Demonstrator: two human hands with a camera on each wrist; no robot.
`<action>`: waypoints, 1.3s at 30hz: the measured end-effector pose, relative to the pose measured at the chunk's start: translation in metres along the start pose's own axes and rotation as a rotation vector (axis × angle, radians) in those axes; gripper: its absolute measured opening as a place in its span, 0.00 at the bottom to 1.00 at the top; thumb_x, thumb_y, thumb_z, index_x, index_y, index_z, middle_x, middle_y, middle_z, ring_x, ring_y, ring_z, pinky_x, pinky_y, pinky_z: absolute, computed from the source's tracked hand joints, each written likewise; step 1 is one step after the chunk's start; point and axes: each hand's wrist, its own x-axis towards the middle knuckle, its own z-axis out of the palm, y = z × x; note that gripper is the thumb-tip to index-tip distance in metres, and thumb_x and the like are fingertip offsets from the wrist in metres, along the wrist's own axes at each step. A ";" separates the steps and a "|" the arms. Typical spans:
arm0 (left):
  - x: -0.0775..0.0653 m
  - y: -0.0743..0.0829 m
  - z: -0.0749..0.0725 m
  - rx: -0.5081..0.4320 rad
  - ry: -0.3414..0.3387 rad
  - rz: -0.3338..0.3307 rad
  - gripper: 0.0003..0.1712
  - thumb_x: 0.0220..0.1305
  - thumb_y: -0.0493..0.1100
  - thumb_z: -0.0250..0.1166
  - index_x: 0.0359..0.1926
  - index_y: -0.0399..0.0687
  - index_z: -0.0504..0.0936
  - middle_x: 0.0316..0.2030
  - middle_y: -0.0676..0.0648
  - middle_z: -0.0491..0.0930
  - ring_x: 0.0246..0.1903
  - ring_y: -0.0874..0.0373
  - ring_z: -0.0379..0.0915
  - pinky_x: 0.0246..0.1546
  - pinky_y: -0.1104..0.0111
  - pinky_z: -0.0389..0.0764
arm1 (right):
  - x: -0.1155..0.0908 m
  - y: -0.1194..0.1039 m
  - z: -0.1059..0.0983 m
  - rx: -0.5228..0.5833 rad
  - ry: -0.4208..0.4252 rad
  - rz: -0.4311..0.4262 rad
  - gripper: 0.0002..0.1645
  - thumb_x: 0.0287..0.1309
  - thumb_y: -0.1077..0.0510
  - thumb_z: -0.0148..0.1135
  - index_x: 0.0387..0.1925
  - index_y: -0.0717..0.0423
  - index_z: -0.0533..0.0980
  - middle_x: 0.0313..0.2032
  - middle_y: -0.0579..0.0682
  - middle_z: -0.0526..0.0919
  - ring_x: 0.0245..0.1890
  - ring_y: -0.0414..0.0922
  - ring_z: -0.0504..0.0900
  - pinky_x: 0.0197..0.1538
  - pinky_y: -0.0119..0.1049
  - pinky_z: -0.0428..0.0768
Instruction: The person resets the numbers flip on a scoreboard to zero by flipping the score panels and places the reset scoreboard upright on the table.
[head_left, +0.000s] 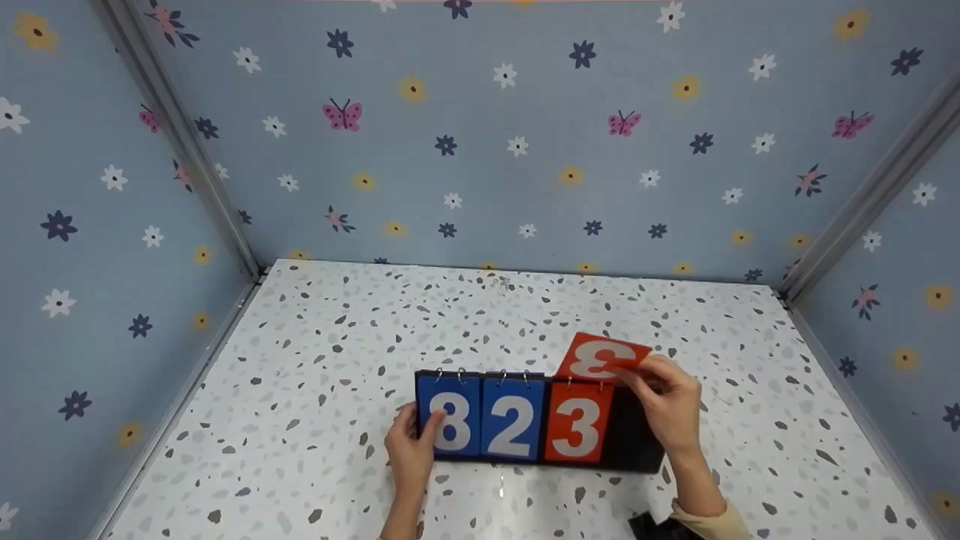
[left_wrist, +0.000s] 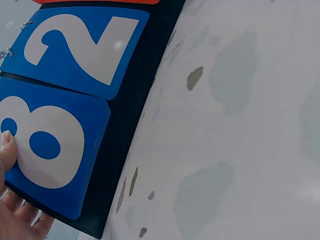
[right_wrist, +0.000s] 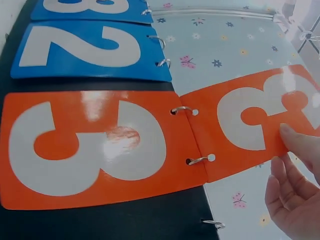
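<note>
Head view showed one rectangular black board (head_left: pixel 634 439) over speckled tabletop (head_left: pixel 300 420), bearing two glossy blue cards (head_left: pixel 487 418) and two red cards (head_left: pixel 553 431); left wrist, left hand (left_wrist: pixel 19 216) clasping the board's end; right wrist, right hand (right_wrist: pixel 295 192) pinching one red card.

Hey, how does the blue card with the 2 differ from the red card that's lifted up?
The blue 2 card is blue, while the raised red card is red-orange. The blue 2 card hangs down over the black board; the raised red card tilts up above its top edge. The right hand pinches the raised red card, but not the blue 2 card. Both carry a whitish numeral and hang on metal rings.
</note>
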 end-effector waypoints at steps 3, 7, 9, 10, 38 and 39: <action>0.000 0.004 0.000 0.015 0.000 -0.010 0.12 0.51 0.32 0.66 0.37 0.30 0.77 0.31 0.38 0.79 0.32 0.48 0.77 0.35 0.63 0.77 | 0.010 0.004 0.003 -0.037 0.008 -0.015 0.10 0.36 0.82 0.63 0.25 0.73 0.77 0.23 0.63 0.78 0.23 0.39 0.76 0.28 0.23 0.74; 0.000 0.005 -0.001 0.003 -0.001 -0.019 0.12 0.51 0.32 0.66 0.37 0.29 0.76 0.32 0.38 0.79 0.33 0.47 0.76 0.36 0.59 0.76 | 0.021 0.009 0.007 -0.103 0.012 -0.011 0.08 0.38 0.78 0.65 0.25 0.71 0.78 0.22 0.61 0.79 0.21 0.42 0.75 0.30 0.23 0.73; 0.000 0.005 -0.001 -0.008 0.000 -0.019 0.12 0.51 0.32 0.67 0.37 0.29 0.77 0.32 0.37 0.79 0.34 0.47 0.76 0.37 0.58 0.76 | 0.025 0.011 0.009 -0.143 0.015 -0.012 0.07 0.39 0.77 0.66 0.25 0.70 0.78 0.22 0.60 0.79 0.21 0.44 0.75 0.30 0.24 0.73; 0.000 0.005 -0.001 -0.011 0.000 -0.019 0.13 0.51 0.32 0.67 0.37 0.29 0.77 0.32 0.37 0.79 0.34 0.47 0.76 0.37 0.58 0.76 | 0.027 0.013 0.011 -0.164 0.017 -0.009 0.07 0.39 0.76 0.67 0.26 0.70 0.78 0.22 0.59 0.79 0.20 0.45 0.75 0.30 0.24 0.73; 0.002 -0.037 0.006 -0.002 0.012 -0.028 0.16 0.50 0.41 0.69 0.37 0.36 0.78 0.32 0.44 0.81 0.33 0.55 0.77 0.35 0.69 0.76 | 0.004 0.054 0.013 -0.306 -0.014 0.169 0.15 0.49 0.68 0.64 0.41 0.64 0.77 0.37 0.56 0.82 0.32 0.48 0.81 0.36 0.40 0.78; 0.003 -0.037 0.006 -0.004 0.012 -0.033 0.16 0.50 0.41 0.69 0.37 0.36 0.78 0.32 0.44 0.81 0.33 0.56 0.77 0.35 0.69 0.76 | 0.001 0.052 0.012 -0.307 0.002 0.163 0.14 0.49 0.68 0.64 0.41 0.63 0.77 0.37 0.55 0.82 0.32 0.47 0.81 0.35 0.36 0.78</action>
